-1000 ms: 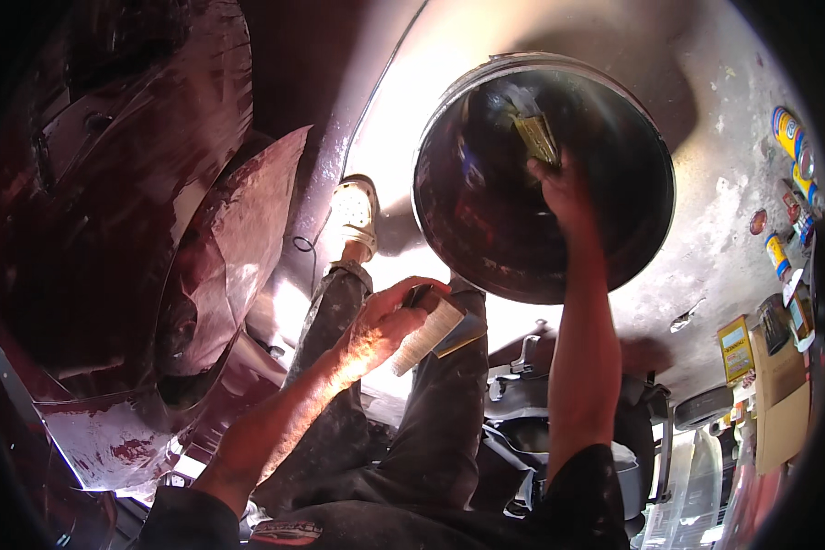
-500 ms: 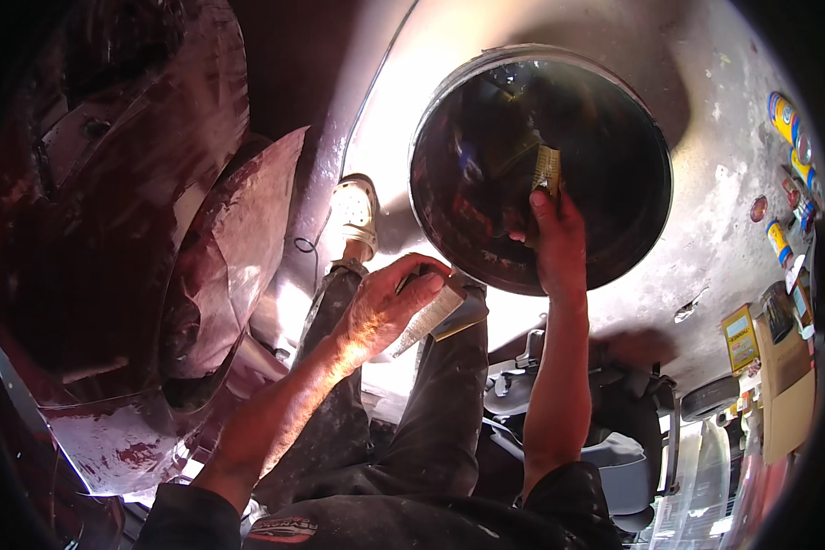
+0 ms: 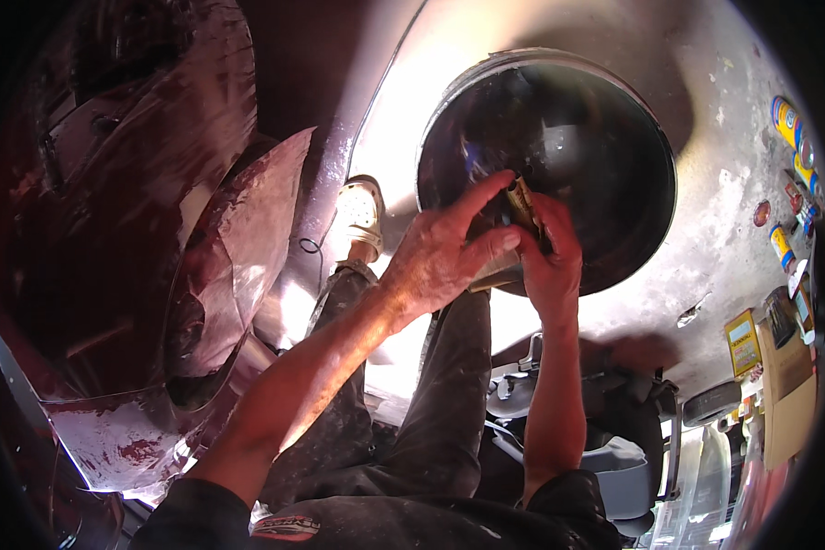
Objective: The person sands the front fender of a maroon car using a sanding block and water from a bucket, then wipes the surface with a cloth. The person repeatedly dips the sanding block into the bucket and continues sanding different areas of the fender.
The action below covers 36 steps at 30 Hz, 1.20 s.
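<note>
Both my hands meet over a big round tub [image 3: 665, 220] with a dark inside that looks like liquid. My right hand [image 3: 552, 261] is closed on a small yellowish-brown strip [image 3: 521, 202], which looks like folded sandpaper. Index finger stretched out and thumb apart, my left hand [image 3: 440, 252] reaches to that strip, its fingertip at the strip's upper end. Under the left palm shows part of a flat greyish-tan piece [image 3: 500, 273]; the fingers around it are mostly hidden.
Dull red car-body panels [image 3: 238, 247] with pale worn patches fill the left side. A thin cable [image 3: 312, 245] lies beside my shoe [image 3: 361, 206]. At the right are yellow-and-blue cans [image 3: 786, 124], a yellow tin [image 3: 742, 342], a cardboard box [image 3: 788, 403] and a grey container [image 3: 619, 477].
My left hand has moved up and right from over my knee to the tub. My right hand has drawn slightly nearer, and the strip has tilted the other way.
</note>
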Motion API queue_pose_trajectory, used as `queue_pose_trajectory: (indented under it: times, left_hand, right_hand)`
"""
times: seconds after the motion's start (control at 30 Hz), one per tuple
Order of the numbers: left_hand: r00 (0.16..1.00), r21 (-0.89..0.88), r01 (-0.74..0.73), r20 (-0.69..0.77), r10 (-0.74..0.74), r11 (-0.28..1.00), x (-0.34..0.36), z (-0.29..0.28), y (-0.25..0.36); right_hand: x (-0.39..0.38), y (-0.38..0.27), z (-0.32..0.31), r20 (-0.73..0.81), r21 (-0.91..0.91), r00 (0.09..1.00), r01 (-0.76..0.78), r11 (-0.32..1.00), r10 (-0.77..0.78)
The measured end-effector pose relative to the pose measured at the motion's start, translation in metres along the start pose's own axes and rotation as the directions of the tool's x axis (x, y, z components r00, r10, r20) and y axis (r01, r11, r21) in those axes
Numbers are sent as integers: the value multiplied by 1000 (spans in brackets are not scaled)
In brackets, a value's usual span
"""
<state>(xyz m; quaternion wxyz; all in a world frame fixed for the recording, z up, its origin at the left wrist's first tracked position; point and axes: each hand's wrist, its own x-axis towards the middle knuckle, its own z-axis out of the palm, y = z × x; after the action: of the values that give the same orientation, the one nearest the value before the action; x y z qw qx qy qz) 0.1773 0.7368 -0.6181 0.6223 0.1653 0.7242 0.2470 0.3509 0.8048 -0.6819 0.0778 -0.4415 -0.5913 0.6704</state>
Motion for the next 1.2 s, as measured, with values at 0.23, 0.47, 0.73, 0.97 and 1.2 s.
queue_pose_trajectory:
  times: [0.23, 0.47, 0.73, 0.97, 1.2]
  left_hand:
    - [959, -134, -249, 103, 263, 959, 23, 1, -17]
    - [938, -103, -325, 94, 334, 940, 26, -11, -24]
    - [922, -71, -376, 67, 381, 924, 24, -15, -24]
    - [901, -16, -399, 181, 395, 917, 27, -14, -23]
    - [950, 103, -289, 150, 272, 952, 32, -10, -2]
  right_hand:
    - [-7, 8, -10, 50, 156, 990, -138, 978, 132]
    - [-10, 19, -21, 23, 288, 995, -96, 953, 93]
    - [-3, -19, -20, 44, 508, 945, -301, 807, 324]
    - [4, 9, -25, -56, -133, 996, 65, 989, -73]
    - [14, 5, -30, -275, -226, 942, -259, 939, 194]
